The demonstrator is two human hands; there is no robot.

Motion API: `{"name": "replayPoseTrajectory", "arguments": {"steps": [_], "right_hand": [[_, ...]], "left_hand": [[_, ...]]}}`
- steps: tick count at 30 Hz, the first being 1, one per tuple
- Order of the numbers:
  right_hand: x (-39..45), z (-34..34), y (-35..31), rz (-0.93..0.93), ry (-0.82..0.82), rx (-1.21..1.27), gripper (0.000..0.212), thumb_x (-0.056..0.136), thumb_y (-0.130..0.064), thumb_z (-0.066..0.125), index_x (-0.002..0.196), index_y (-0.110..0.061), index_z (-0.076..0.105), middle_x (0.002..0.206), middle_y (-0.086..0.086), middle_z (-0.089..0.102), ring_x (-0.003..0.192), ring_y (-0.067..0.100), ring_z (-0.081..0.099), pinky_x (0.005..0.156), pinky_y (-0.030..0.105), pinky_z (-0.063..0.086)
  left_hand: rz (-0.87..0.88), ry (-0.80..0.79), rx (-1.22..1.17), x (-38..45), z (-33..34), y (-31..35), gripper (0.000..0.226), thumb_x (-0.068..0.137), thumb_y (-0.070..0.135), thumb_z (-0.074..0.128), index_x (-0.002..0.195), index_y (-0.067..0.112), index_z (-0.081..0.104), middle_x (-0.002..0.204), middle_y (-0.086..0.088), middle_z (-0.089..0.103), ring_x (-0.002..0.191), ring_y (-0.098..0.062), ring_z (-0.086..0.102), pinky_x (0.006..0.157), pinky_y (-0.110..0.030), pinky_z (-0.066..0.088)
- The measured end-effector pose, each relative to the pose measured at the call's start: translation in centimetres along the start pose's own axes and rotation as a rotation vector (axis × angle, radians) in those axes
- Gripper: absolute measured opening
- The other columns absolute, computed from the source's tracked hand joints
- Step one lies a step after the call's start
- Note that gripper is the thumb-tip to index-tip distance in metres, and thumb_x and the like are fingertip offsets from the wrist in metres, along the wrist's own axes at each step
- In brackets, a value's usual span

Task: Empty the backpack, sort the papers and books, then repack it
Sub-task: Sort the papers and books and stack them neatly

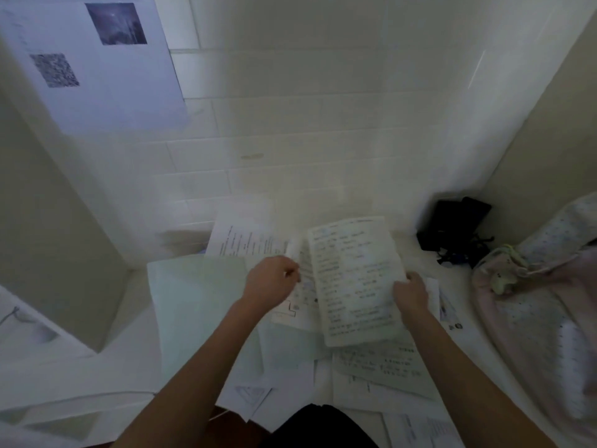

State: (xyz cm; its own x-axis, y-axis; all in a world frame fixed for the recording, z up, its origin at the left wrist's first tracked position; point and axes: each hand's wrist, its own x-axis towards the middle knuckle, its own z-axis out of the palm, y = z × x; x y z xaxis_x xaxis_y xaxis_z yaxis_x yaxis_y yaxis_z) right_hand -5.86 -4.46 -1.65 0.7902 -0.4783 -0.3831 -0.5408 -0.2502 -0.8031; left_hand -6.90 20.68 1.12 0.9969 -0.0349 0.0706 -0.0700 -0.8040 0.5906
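White tiled wall ahead of us, with a printed sheet stuck up at upper left carrying two dark image patches. Below it, a pale surface littered with paper.

Our left hand has its fingers curled, pinching the left edge of a handwritten page. Our right hand grips the same page at its lower right edge, fingers curled around it. Page is lifted and tilted, above the rest of the pile. Writing on it is blurred, can't read it.

Under and around it:
- large pale green sheet to the left, lying flat, partly under our left forearm
- printed page behind it, angled toward the wall
- another handwritten sheet just below the held page
- more loose papers near the bottom edge, overlapping each other

Pink backpack sits at far right, slumped against the side wall, dotted fabric, with a small pale green charm hanging off it. It's well apart from the held page. Can't tell whether it's open.

Black object in the back right corner, between the paper pile and the backpack; too dark to identify.
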Motion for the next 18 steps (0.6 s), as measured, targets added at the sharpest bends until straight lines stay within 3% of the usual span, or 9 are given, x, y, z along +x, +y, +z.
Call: {"name": "replayPoseTrajectory", "arguments": {"steps": [2, 4, 7, 10, 13, 15, 18], "right_hand": [[0.6, -1.9, 4.1, 0.043, 0.144, -0.117, 0.036, 0.092, 0.002, 0.041, 0.128, 0.003, 0.040, 0.124, 0.027, 0.052, 0.110, 0.040, 0.052, 0.088, 0.040, 0.044], [1.1, -3.2, 7.6, 0.039, 0.208, -0.206, 0.048, 0.091, 0.004, 0.043, 0.138, -0.004, 0.033, 0.124, 0.032, 0.051, 0.109, 0.043, 0.053, 0.088, 0.043, 0.043], [2.3, -3.6, 10.7, -0.081, 0.092, -0.458, 0.060, 0.089, 0.008, 0.040, 0.144, -0.013, 0.029, 0.130, 0.031, 0.047, 0.111, 0.042, 0.049, 0.093, 0.042, 0.040], [3.0, -2.2, 10.5, -0.065, 0.092, -0.750, 0.056, 0.092, -0.001, 0.039, 0.144, -0.019, 0.028, 0.150, 0.024, 0.018, 0.133, 0.039, 0.026, 0.107, 0.045, 0.025], [2.4, -0.3, 8.3, -0.158, 0.138, -1.061, 0.060, 0.092, -0.015, 0.042, 0.146, -0.027, 0.017, 0.157, 0.012, 0.000, 0.142, 0.032, 0.005, 0.112, 0.058, 0.010], [1.9, 1.6, 6.9, -0.321, 0.106, -1.063, 0.064, 0.090, -0.016, 0.045, 0.146, -0.027, 0.016, 0.157, 0.009, 0.002, 0.143, 0.029, 0.004, 0.112, 0.061, 0.005], [0.2, 5.3, 4.5, -0.452, -0.024, -0.981, 0.062, 0.090, -0.020, 0.051, 0.144, -0.030, 0.021, 0.155, 0.003, 0.014, 0.142, 0.025, 0.010, 0.114, 0.058, 0.006]], "left_hand": [[-0.186, 0.016, 0.098, 0.2, 0.6, -3.5, 0.023, 0.087, 0.016, 0.055, 0.107, 0.012, 0.067, 0.142, -0.009, 0.046, 0.130, -0.025, 0.043, 0.103, -0.034, 0.036], [-0.469, 0.023, 0.192, -0.2, 1.0, -6.5, 0.055, 0.086, 0.025, 0.059, 0.137, 0.017, 0.041, 0.156, -0.017, 0.010, 0.144, -0.036, 0.009, 0.114, -0.046, 0.018], [-0.883, 0.140, 0.054, -1.4, 0.6, -9.8, 0.102, 0.078, 0.036, 0.072, 0.150, 0.018, 0.003, 0.155, -0.021, -0.013, 0.143, -0.043, -0.010, 0.113, -0.060, 0.005], [-1.056, 0.298, -0.280, -2.3, -0.5, -12.6, 0.125, 0.063, 0.037, 0.085, 0.150, 0.015, -0.002, 0.155, -0.023, -0.004, 0.143, -0.042, -0.003, 0.113, -0.059, 0.006], [-1.103, 0.402, -0.372, -3.2, -1.2, -14.8, 0.125, 0.056, 0.040, 0.088, 0.148, 0.012, 0.008, 0.150, -0.024, 0.019, 0.139, -0.043, 0.016, 0.111, -0.059, 0.016], [-1.052, 0.465, -0.332, -3.9, -1.8, -15.6, 0.106, 0.063, 0.038, 0.085, 0.144, 0.009, 0.023, 0.142, -0.025, 0.034, 0.132, -0.044, 0.031, 0.108, -0.056, 0.025], [-0.961, 0.670, -0.290, -4.9, -3.5, -16.0, 0.054, 0.079, 0.019, 0.070, 0.128, 0.004, 0.051, 0.123, -0.022, 0.059, 0.113, -0.040, 0.054, 0.095, -0.046, 0.043]]}}
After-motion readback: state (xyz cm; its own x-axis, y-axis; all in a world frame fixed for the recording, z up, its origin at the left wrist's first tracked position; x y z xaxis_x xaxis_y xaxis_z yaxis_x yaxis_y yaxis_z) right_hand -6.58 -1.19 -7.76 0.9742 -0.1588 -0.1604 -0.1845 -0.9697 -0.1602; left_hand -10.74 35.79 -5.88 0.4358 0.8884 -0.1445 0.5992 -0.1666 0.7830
